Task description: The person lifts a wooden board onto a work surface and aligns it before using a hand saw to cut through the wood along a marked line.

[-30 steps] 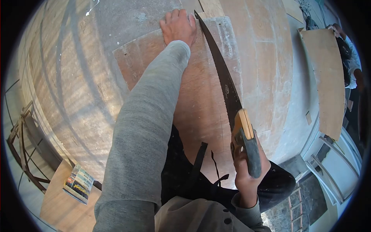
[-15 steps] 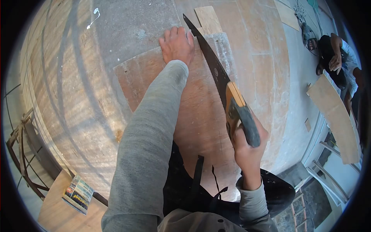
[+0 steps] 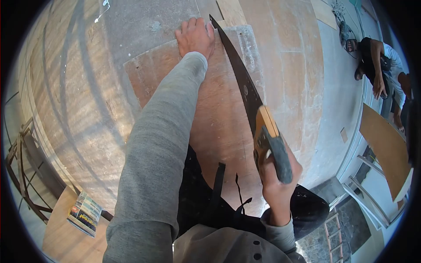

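Note:
My right hand is closed around the handle of a handsaw. The saw's long dark blade points away from me, its teeth facing left, and lies along the right part of a reddish-brown plywood sheet. At the far edge of that sheet, left of the blade's tip end, my left hand presses down with fingers slightly apart, their tips near or over the edge. Whether the teeth are in a cut cannot be made out. My dark-clothed legs are at the sheet's near end.
Pale wood pieces lie beyond the sheet. To the right, another person is beside a curved-looking board. A printed box or packet lies on a wooden surface at lower left, near a metal frame.
The saw has been drawn back toward me relative to the sheet. My left hand stays on the far edge. My view has shifted slightly. The board beside the other person has tilted.

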`<move>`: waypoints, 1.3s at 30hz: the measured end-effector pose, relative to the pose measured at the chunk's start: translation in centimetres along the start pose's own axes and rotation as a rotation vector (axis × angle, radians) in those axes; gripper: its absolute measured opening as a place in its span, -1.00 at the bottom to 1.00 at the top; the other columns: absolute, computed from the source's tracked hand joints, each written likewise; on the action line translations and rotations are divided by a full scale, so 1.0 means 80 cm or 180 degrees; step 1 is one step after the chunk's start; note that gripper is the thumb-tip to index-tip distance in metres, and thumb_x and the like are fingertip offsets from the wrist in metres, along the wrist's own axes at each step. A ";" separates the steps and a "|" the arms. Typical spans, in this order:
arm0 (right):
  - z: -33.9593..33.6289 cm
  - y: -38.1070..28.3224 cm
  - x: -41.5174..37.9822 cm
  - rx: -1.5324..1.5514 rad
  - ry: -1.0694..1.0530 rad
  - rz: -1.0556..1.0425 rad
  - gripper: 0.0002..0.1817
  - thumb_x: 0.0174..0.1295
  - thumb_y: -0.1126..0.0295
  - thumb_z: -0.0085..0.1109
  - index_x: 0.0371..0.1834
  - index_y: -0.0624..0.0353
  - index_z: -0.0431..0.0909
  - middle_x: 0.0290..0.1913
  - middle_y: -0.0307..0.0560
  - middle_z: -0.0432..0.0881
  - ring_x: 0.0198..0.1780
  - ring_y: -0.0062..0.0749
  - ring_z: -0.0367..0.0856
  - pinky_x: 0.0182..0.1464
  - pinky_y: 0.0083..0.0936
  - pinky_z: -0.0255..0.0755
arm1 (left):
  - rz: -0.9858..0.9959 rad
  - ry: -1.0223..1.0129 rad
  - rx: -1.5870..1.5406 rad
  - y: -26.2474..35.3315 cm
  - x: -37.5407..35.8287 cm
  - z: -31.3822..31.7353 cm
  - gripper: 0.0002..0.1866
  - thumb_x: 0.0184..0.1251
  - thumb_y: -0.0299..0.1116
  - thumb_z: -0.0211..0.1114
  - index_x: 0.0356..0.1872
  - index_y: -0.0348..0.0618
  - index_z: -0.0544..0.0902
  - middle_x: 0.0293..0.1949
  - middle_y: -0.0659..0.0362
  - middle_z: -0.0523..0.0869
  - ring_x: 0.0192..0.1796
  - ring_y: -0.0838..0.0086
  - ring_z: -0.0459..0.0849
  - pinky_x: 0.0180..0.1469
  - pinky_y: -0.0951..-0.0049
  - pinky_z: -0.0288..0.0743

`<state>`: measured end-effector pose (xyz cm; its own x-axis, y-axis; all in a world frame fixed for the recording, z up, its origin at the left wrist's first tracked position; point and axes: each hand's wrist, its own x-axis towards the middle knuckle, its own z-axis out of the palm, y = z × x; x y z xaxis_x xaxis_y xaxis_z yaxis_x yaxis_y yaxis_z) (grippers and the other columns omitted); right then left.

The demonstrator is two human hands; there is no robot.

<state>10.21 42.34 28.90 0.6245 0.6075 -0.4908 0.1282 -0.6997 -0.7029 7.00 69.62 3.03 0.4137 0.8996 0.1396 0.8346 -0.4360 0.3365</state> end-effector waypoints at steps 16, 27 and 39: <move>0.016 -0.005 0.024 0.0309 0.0011 0.0003 -0.51 0.09 0.59 0.00 0.15 0.47 0.56 -0.25 0.03 0.73 -0.17 -0.47 0.71 0.15 -0.49 0.47 | -0.0029 -0.0104 0.0075 -0.004 0.008 -0.002 -0.63 0.51 -0.11 0.02 -0.02 -0.12 0.67 0.03 0.10 0.69 0.15 0.17 0.55 0.22 0.09 0.27; 0.017 0.010 0.038 0.0289 -0.0042 -0.0155 -0.54 0.14 0.62 0.00 0.15 0.48 0.56 -0.26 0.01 0.72 -0.21 -0.50 0.66 0.06 -0.56 0.48 | -0.0098 -0.0219 0.0025 0.004 -0.007 -0.007 -0.66 0.50 -0.11 0.03 -0.07 -0.13 0.65 -0.03 0.10 0.67 0.13 0.18 0.54 0.19 0.10 0.28; 0.041 0.013 0.083 0.0516 -0.0098 -0.0305 -0.55 0.15 0.62 0.04 0.16 0.41 0.56 -0.40 -0.14 0.60 -0.37 -0.64 0.45 -0.30 -0.67 0.39 | -0.0074 0.0043 0.0027 -0.001 0.014 -0.006 -0.66 0.50 -0.10 0.04 -0.07 -0.12 0.66 -0.03 0.12 0.68 0.14 0.20 0.54 0.18 0.10 0.30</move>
<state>11.97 46.90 23.25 0.5913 0.6815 -0.4313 0.0586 -0.5697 -0.8198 7.19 70.71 3.62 0.3892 0.9098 0.1442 0.8471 -0.4150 0.3319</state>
